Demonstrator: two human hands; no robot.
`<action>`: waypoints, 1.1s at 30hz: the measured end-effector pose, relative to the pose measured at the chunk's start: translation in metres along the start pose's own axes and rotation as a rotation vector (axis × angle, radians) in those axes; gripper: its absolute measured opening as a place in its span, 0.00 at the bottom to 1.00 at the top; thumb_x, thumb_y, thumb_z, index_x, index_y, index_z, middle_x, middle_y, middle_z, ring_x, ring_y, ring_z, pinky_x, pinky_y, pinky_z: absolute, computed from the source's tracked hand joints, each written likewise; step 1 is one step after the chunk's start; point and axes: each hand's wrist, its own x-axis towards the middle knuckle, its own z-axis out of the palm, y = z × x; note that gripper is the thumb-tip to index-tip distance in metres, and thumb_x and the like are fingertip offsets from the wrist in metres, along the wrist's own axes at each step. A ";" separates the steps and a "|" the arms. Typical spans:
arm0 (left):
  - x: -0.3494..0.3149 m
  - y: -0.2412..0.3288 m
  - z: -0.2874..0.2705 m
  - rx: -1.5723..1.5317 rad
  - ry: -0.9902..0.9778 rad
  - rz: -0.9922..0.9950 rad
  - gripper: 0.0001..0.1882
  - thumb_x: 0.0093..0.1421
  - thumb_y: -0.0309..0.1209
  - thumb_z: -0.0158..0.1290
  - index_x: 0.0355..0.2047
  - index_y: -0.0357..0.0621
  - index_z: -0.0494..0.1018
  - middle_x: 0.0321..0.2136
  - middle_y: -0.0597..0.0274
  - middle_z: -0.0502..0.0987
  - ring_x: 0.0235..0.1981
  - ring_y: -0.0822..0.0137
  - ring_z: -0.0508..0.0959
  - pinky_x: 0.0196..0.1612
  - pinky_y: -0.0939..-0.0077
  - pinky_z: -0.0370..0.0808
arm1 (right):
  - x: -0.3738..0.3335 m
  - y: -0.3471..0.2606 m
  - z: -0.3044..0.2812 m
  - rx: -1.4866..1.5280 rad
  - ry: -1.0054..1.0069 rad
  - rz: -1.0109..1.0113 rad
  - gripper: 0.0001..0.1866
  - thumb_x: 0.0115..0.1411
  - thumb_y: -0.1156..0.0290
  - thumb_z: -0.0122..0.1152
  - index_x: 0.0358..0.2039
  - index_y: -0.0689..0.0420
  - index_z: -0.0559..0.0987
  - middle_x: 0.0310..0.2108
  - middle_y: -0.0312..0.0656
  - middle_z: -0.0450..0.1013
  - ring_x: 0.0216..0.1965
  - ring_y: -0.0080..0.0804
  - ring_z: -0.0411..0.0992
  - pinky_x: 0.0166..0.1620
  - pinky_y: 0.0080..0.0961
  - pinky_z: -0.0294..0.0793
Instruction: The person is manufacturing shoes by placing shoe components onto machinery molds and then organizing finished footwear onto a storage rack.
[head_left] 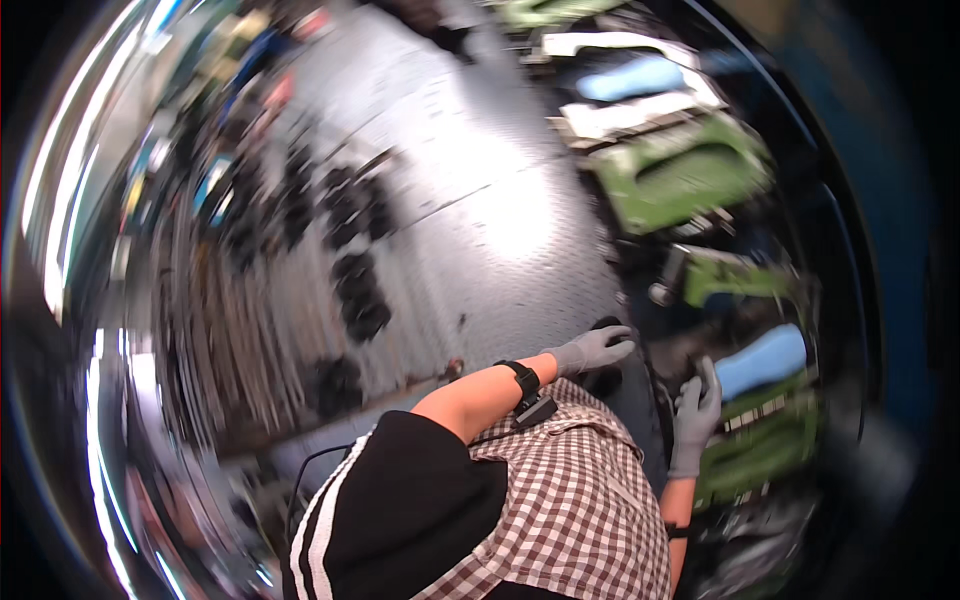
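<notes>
My left hand (597,349), in a thin grey glove, reaches over the metal floor with its fingers stretched out. Nothing shows in it. Dark shapes lie just beyond and below it, too blurred to name. My right hand (697,418), gloved the same way, is raised beside a row of green parts, fingers extended and apart. Nearest to it are a light blue rounded piece (762,360) and a green moulded panel (757,440). Whether the fingertips touch the blue piece, I cannot tell. Black bands sit on both of my forearms.
Along the right run more parts: a green frame with an oval opening (682,175) and a white frame (640,112) around a blue piece. Textured metal floor (480,240) stretches ahead. Rows of rods and black round items (360,295) stand on the left, smeared by motion.
</notes>
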 end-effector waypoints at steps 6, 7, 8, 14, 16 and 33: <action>-0.183 -0.148 -0.068 -0.346 0.883 -0.415 0.21 0.65 0.42 0.55 0.49 0.37 0.80 0.37 0.58 0.83 0.40 0.70 0.79 0.45 0.71 0.76 | -0.006 0.019 0.092 -0.236 -0.621 0.004 0.20 0.69 0.75 0.54 0.61 0.61 0.75 0.45 0.38 0.78 0.37 0.19 0.72 0.40 0.17 0.73; -0.213 -0.172 -0.071 -0.339 1.015 -0.441 0.19 0.64 0.41 0.55 0.47 0.37 0.80 0.33 0.62 0.83 0.36 0.73 0.78 0.42 0.73 0.76 | -0.003 0.025 0.109 -0.354 -0.674 -0.031 0.20 0.68 0.74 0.56 0.59 0.60 0.76 0.49 0.40 0.79 0.41 0.24 0.76 0.45 0.21 0.75; -0.242 -0.195 -0.070 -0.376 1.068 -0.451 0.19 0.64 0.41 0.55 0.47 0.37 0.80 0.33 0.62 0.83 0.36 0.73 0.78 0.42 0.73 0.76 | -0.003 0.021 0.131 -0.609 -0.755 -0.249 0.20 0.67 0.70 0.58 0.58 0.56 0.78 0.50 0.45 0.80 0.49 0.36 0.78 0.53 0.31 0.75; -0.343 -0.333 -0.051 -0.954 1.602 -0.673 0.15 0.60 0.41 0.57 0.35 0.43 0.83 0.28 0.61 0.83 0.32 0.71 0.79 0.37 0.68 0.75 | -0.045 0.000 0.283 -0.955 -1.026 -0.712 0.19 0.66 0.62 0.58 0.57 0.50 0.79 0.43 0.48 0.80 0.43 0.44 0.79 0.49 0.36 0.77; -0.355 -0.365 -0.050 -1.018 1.636 -0.787 0.15 0.59 0.42 0.60 0.36 0.44 0.84 0.30 0.61 0.83 0.32 0.68 0.79 0.38 0.68 0.76 | -0.060 0.010 0.340 -1.117 -1.101 -0.575 0.20 0.64 0.60 0.59 0.56 0.46 0.80 0.43 0.47 0.81 0.46 0.45 0.79 0.51 0.39 0.76; -0.348 -0.477 -0.199 -1.394 1.354 -0.689 0.21 0.64 0.38 0.57 0.55 0.45 0.74 0.44 0.62 0.78 0.38 0.67 0.77 0.40 0.70 0.74 | -0.058 0.163 0.701 -1.600 -1.168 -0.380 0.27 0.67 0.46 0.48 0.64 0.36 0.71 0.60 0.45 0.74 0.61 0.49 0.72 0.66 0.43 0.65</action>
